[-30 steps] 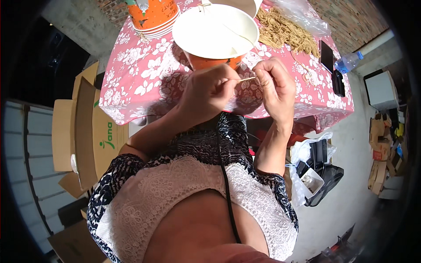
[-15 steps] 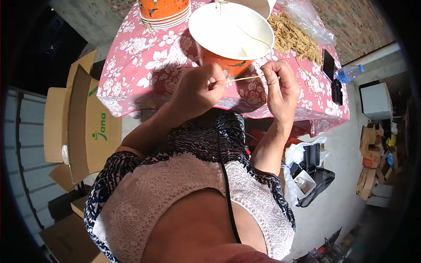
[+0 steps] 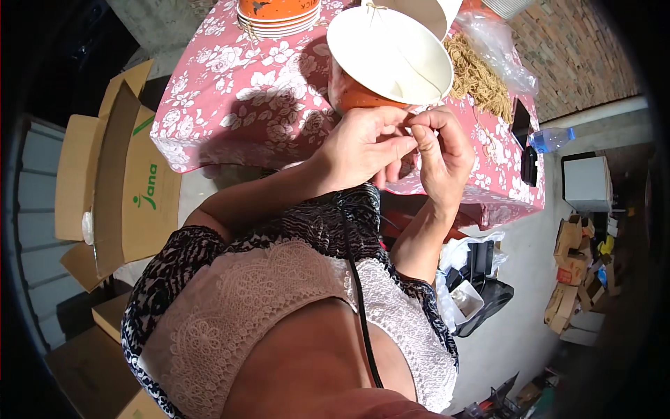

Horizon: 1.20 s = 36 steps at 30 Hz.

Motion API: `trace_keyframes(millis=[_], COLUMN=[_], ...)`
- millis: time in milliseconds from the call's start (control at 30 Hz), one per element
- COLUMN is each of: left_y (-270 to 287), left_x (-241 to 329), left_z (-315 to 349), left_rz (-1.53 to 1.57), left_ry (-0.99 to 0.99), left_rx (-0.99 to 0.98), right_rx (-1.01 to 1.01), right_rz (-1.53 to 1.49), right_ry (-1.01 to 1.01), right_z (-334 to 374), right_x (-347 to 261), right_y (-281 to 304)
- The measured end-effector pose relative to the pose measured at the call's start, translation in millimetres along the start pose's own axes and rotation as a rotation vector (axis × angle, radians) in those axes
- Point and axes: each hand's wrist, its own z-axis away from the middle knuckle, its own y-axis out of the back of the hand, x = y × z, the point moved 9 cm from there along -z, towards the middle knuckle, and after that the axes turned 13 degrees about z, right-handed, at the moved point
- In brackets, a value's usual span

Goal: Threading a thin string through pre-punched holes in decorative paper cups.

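Close in front of me an orange paper bucket [image 3: 357, 94] with a white inside stands on the table, its mouth tipped toward me. A thin piece of twine [image 3: 426, 78] runs across its inside to the near right rim, and a small knot of twine [image 3: 375, 6] sits at the far rim. Just below the near rim my left hand [image 3: 366, 148] and my right hand [image 3: 447, 159] meet, fingertips together. Both are closed in a pinch on the twine's end, which the fingers mostly hide.
A pink flowered cloth [image 3: 230, 112] covers the table. Stacked orange buckets [image 3: 279, 17] stand at far left. To the right lie a heap of tan twine [image 3: 481, 80], a clear plastic bag [image 3: 492, 42], a phone [image 3: 520, 122] and a bottle [image 3: 551, 140]. An open carton [image 3: 146, 188] stands left.
My left hand has moved right to meet the right hand, and its fingers have opened out from a fist into a pinch. The twine stretched between them no longer shows. The view has shifted slightly.
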Motion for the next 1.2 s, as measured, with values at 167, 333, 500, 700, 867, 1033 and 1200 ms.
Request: trace_keyframes(millis=[167, 333, 500, 700, 867, 1033, 1200], left_y=[14, 25, 45, 47, 42, 31, 27], left_x=[-9, -7, 6, 22, 29, 33, 28], left_z=[-3, 3, 10, 17, 19, 23, 23], left_rz=[-0.204, -0.471, -0.538, -0.613, -0.495, -0.481, -0.356], left_ry=[-0.072, -0.102, -0.069, -0.131, -0.168, -0.180, -0.019], left_rx=[0.030, 0.042, 0.124, 0.109, 0.080, 0.046, 0.067], right_rx=[0.022, 0.078, 0.195, 0.100, 0.062, -0.014, -0.114], right_rz=[0.089, 0.112, 0.119, 0.152, 0.262, -0.007, -0.106], right_ry=[0.010, 0.039, 0.002, -0.011, -0.032, -0.140, -0.179], right_z=[2, 3, 5, 3, 5, 20, 31], right_x=[2, 10, 22, 20, 15, 4, 9], right_y=[6, 9, 29, 20, 19, 2, -21])
